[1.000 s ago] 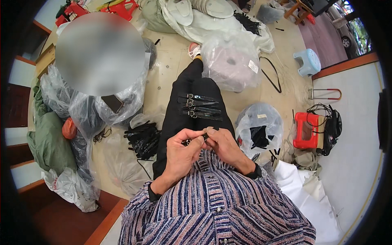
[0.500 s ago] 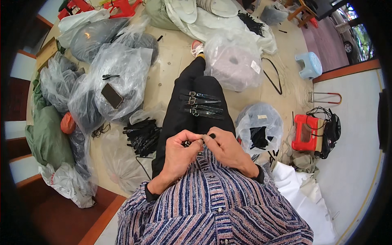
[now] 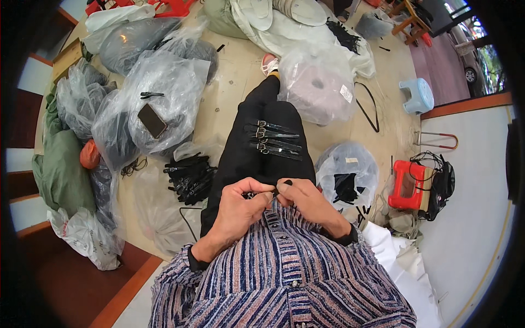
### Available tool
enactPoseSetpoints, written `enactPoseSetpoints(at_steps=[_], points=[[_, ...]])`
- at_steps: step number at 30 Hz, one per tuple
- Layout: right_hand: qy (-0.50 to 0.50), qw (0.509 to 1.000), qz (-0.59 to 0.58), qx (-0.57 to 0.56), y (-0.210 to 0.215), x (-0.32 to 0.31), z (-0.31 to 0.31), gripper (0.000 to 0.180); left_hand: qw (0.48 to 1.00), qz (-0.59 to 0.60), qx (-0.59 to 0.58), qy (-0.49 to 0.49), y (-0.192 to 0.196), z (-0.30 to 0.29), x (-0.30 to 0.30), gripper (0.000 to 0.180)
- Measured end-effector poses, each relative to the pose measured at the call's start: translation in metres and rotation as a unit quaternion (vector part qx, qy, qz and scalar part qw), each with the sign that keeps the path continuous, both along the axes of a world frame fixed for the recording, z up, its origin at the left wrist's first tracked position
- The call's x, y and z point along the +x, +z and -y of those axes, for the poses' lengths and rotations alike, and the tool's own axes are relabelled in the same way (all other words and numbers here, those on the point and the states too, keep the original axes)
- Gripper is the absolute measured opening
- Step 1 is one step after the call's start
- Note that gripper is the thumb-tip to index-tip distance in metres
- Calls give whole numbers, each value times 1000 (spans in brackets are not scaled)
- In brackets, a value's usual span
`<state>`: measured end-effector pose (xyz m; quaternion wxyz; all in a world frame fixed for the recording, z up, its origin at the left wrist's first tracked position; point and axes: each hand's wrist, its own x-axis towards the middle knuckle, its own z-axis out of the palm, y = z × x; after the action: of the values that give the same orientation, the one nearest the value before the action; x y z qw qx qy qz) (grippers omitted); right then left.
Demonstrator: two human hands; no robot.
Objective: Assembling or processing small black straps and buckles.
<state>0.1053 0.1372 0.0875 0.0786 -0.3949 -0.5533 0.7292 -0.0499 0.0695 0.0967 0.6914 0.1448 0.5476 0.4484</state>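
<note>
My left hand [image 3: 239, 210] and my right hand [image 3: 309, 201] meet over my lap, fingertips pinched together. Between them is a small black strap [image 3: 288, 182], mostly covered by the fingers; one dark end shows above the right hand and a glint of metal shows by the left. Just beyond the hands, several black buckle straps [image 3: 281, 146] with silver buckles lie across my black trousers. On the floor left of my leg sits a heap of black straps [image 3: 190, 177]. To the right, a clear plastic bag [image 3: 361, 158] holds more black pieces.
Clear plastic bags [image 3: 164, 82] of dark goods crowd the left, with a phone [image 3: 152, 121] on one. Ahead is a wrapped round bundle [image 3: 317, 87]. A red stool [image 3: 402, 186], a blue stool [image 3: 418, 95] and white cloth [image 3: 391, 257] stand or lie on the right.
The view has shifted slightly. Both hands stay together on the strap, and the fingers of the right hand have moved a little around it.
</note>
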Motion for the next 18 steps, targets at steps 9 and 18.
enactPoseSetpoints(at_steps=[9, 18], points=[[39, 963, 58, 260, 5, -1, 8, 20, 1000, -12, 5, -4, -3, 3, 5, 9], [220, 771, 149, 579, 20, -8, 19, 13, 920, -334, 190, -76, -18, 17, 13, 13]])
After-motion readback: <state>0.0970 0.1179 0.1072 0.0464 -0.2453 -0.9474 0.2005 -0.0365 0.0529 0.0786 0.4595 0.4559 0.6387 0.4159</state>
